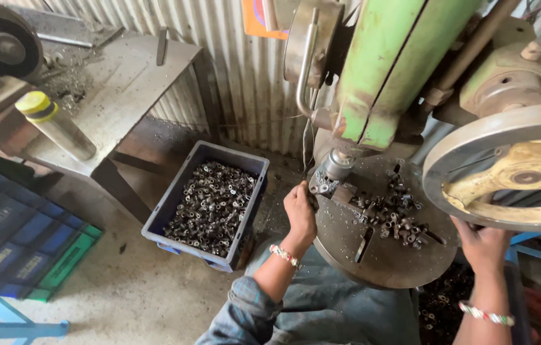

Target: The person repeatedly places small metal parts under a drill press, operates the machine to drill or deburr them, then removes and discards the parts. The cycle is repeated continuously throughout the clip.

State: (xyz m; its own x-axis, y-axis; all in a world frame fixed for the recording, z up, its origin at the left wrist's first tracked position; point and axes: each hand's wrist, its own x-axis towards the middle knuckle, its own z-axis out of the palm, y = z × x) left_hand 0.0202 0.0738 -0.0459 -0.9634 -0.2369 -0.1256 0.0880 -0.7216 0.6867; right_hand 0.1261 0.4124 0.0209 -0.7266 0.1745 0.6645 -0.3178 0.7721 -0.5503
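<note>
At the press bed: a round grey steel plate (379,255) sits under a green machine body (392,70), with a heap of small dark metal parts (388,214) scattered across its upper half
Left hand: the left hand (299,211) reaches up to the left edge of the plate, just below the short steel punch head (337,165); its fingers (309,199) are curled against the small fixture there, and whether they pinch a part cannot be told because the back of the hand hides them
Left wrist: a beaded bracelet (285,255) rings it, above a rolled blue-grey sleeve (245,306)
Right hand: the right hand (481,246) is raised to the lower rim of the large grey handwheel (507,169), fingers hooked up under the rim and clenched on it; a second beaded bracelet (486,314) sits on that wrist
Handwheel: pale yellow spokes, tilted toward the camera, overlapping the right side of the plate
Blue crate: a blue plastic crate (181,191) stands on the concrete floor left of the plate, filled with more of the same dark parts
Below the plate: another dark pile of parts (440,300) shows beside the right forearm
Desk: a worn metal desk (123,89) at upper left carries a steel flask with a yellow cap (53,124)
Behind: corrugated sheet wall (245,70)
</note>
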